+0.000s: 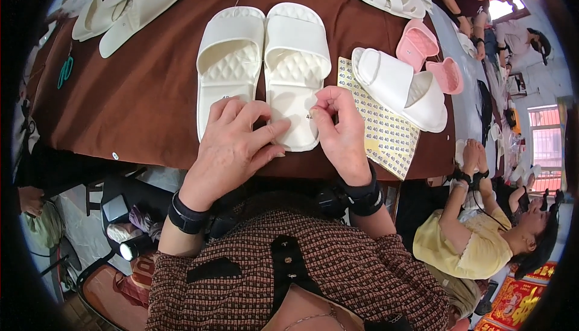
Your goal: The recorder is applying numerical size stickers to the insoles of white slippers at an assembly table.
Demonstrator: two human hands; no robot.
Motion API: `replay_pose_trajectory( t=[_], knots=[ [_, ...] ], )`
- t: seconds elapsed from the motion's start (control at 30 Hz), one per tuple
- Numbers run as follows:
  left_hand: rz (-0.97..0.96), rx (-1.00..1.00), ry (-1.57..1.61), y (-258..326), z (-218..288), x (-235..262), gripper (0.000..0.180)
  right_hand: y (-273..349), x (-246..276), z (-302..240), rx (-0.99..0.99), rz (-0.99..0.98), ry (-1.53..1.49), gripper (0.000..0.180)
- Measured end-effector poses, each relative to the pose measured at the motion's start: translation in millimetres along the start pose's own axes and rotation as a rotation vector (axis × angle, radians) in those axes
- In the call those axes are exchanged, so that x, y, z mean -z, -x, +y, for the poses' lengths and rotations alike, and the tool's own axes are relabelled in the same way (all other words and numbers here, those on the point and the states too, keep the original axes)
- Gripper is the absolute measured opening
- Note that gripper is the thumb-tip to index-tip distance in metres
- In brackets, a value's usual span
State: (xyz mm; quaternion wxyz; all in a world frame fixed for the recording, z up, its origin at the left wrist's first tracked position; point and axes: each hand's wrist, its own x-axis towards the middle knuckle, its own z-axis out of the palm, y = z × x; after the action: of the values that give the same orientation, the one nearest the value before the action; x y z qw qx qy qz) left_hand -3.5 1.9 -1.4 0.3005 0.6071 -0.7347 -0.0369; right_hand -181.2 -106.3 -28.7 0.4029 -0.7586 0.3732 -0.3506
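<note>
Looked soft and matt: two white foam-like moulded slide slippers (pixel 263 65), smooth over the straps, quilted in a diamond pattern on the footbeds. Lay on a brown cloth-covered table (pixel 145 89), dull and faintly napped. Appeared papery and slightly glossy: a yellow sticker sheet of small square labels (pixel 386 132) (thin, flat at the edges). Seemed of the same matt foam: a pink pair of slippers (pixel 428 59). Showed a coarse woven texture: a brown-and-black knitted top (pixel 338 270). Wrapped the wrists: black fabric-like bands (pixel 187 216).
</note>
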Motion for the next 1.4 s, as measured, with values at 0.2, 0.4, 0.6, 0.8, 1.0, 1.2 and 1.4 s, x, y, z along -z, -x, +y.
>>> replay_pose_trajectory(
  t=[0.2,0.4,0.6,0.8,1.0,1.2,1.4],
  knots=[
    [-0.006,0.016,0.007,1,0,0,0.043,10,0,4,0.091,0.114,-0.269,0.022],
    [-0.009,0.013,0.018,-2,1,0,0.043,29,9,-7,0.441,0.11,0.441,0.034],
    [-0.003,0.012,0.015,-2,1,1,0.041,20,16,-36,0.704,-0.122,0.799,0.035],
    [-0.033,0.013,-0.013,-4,0,0,0.039,20,10,-42,0.833,-0.222,0.953,0.035],
    [-0.052,0.029,0.007,-6,2,3,0.041,17,20,-43,0.736,-0.263,0.838,0.035],
    [-0.048,0.037,0.0,-5,2,3,0.042,17,40,-42,0.615,-0.355,0.735,0.027],
    [-0.035,0.022,-0.002,-4,1,1,0.043,18,39,-42,0.58,-0.287,0.616,0.023]
  ],
)
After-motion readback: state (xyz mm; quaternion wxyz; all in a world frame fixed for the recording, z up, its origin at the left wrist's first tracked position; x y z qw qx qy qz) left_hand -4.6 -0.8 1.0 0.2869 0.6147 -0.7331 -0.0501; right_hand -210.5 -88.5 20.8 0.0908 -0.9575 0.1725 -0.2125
